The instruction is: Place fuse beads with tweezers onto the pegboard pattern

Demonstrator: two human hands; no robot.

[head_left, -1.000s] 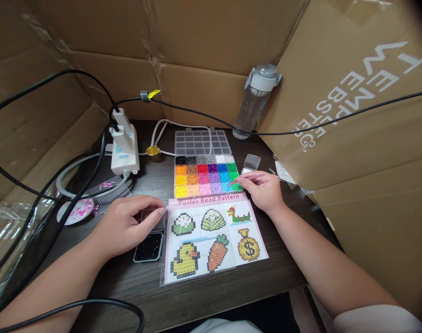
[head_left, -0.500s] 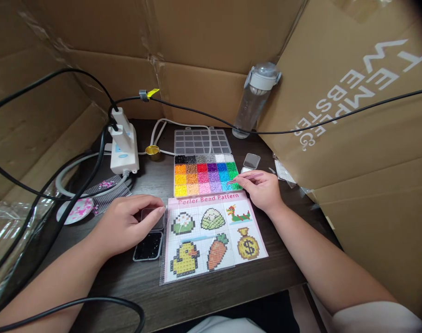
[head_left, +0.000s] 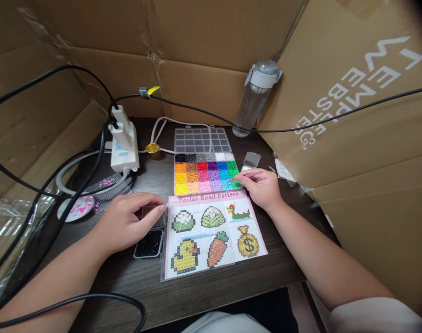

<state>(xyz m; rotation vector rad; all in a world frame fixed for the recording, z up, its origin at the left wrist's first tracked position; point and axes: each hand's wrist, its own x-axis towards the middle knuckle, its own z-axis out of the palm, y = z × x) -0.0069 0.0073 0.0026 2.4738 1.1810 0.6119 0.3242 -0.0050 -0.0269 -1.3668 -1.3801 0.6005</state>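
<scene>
My right hand (head_left: 263, 188) grips pink tweezers (head_left: 247, 175), whose bent tip is over the blue and green compartments at the right of the bead box (head_left: 175, 178). Small beads sorted by colour fill this box. My left hand (head_left: 129, 223) hovers or rests by the left edge of the pattern sheet (head_left: 218, 274), thumb and forefinger apart with a gap between them. It partly covers the clear lid (head_left: 158, 221) of a small case of black pieces (head_left: 149, 244). Over the sheet's left part lies a clear pegboard (head_left: 163, 259); its bead pictures include a duck, a carrot and a money bag.
A white power strip (head_left: 125, 157) with black cables stands at the left. A gold cup (head_left: 152, 149) sits behind the box. At the back right stands a water bottle (head_left: 252, 101). Cardboard walls (head_left: 204, 88) surround the table. A small open case (head_left: 251, 160) lies right of the beads.
Both hands stay almost in place. The tweezers' tip stays over the blue and green beads, with only a slight shift of the whole view.
</scene>
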